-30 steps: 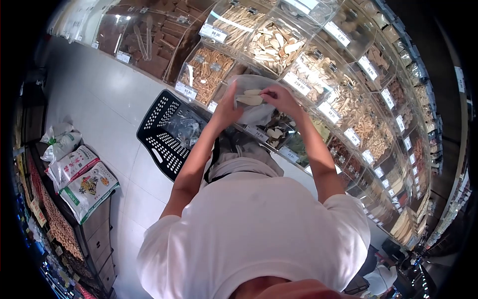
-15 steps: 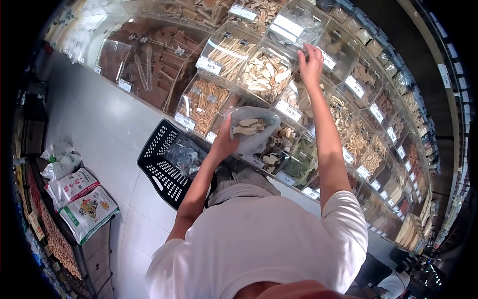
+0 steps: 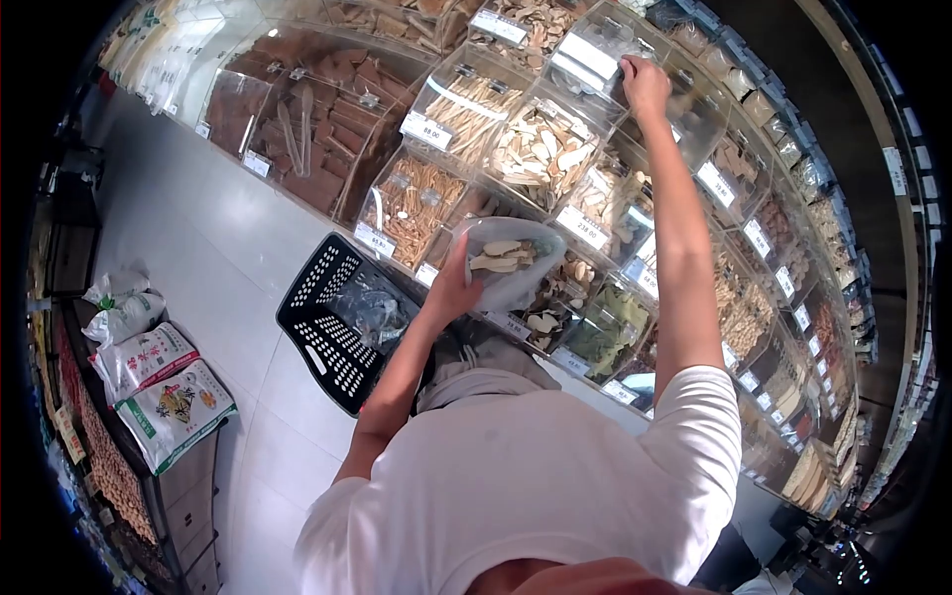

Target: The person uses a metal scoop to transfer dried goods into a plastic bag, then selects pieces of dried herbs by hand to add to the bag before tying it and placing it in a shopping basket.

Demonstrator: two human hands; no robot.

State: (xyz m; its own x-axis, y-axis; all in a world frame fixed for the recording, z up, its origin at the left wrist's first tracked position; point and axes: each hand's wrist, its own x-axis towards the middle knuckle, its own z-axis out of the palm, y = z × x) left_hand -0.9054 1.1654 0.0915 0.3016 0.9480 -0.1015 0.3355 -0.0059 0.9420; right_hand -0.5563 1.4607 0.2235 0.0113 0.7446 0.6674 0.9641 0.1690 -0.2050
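Note:
My left hand (image 3: 454, 288) grips the side of a clear plastic bag (image 3: 516, 283). Several pale dried slices (image 3: 504, 256) lie inside it, and the bag's mouth is spread. Reaching far forward, my right hand (image 3: 646, 85) has its fingers curled in at the corner of a clear acrylic bin (image 3: 613, 38). That bin bears a wide white label (image 3: 589, 61); its contents look transparent and are hard to make out. Whether the fingertips pinch the bin's lid or something else is hidden. Nearer to me sits a bin of white dried slices (image 3: 540, 149).
A black shopping basket (image 3: 315, 349) holding crumpled clear plastic stands left of my legs. Tiers of clear bins with price tags curve away to the right. Large printed sacks (image 3: 178, 409) rest at the left. Clear tongs (image 3: 294, 134) lie in the bin of brown pieces (image 3: 342, 124).
My right hand has moved forward and slightly right, and its fingers have curled in. The left hand still holds the bag in nearly the same spot.

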